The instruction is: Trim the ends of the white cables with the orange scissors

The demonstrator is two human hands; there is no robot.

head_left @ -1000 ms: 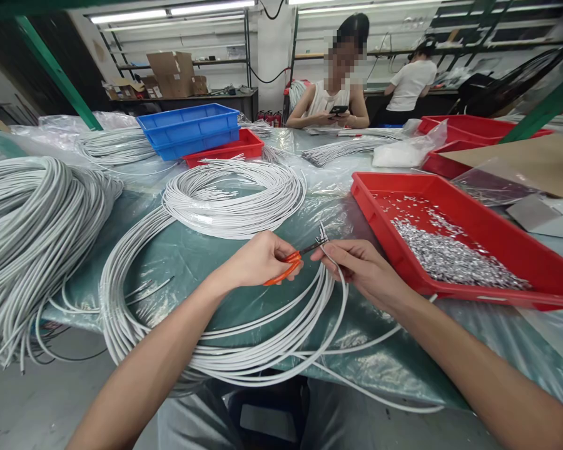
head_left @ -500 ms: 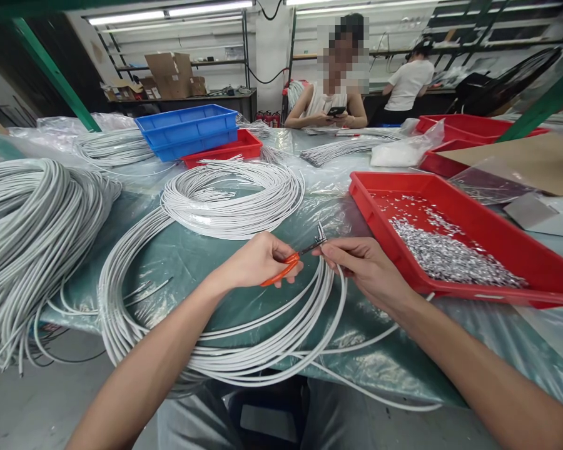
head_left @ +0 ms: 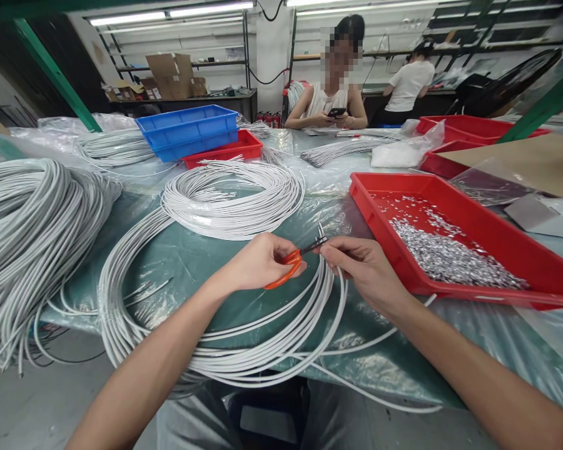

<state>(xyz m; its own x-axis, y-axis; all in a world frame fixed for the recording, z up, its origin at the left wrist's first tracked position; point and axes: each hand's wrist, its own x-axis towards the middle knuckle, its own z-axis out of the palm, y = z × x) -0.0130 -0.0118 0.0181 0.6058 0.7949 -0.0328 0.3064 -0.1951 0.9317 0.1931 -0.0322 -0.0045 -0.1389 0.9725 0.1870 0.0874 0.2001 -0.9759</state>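
My left hand (head_left: 265,259) is closed around the orange handles of a small pair of scissors (head_left: 285,276). The dark blades point right and reach the tip of a white cable, close to my right fingertips. In a pinch between thumb and fingers, my right hand (head_left: 359,261) has the end of this white cable (head_left: 341,306). Right behind the blades, other cable ends stick up. The cable belongs to a large loose coil (head_left: 117,281) that curves round under both forearms; whether the blades touch the cable is too small to tell.
A red tray (head_left: 380,231) of small shiny metal pieces stands at the right. A second white coil (head_left: 201,215) lies ahead, and a thick cable heap (head_left: 42,219) at the left. Blue bins (head_left: 187,128) stand behind. Across the table sits a person (head_left: 331,103) with a phone.
The scissors' orange handles have spread a little and turned slightly in my left hand. My right hand stays at the cable end, nearly still.
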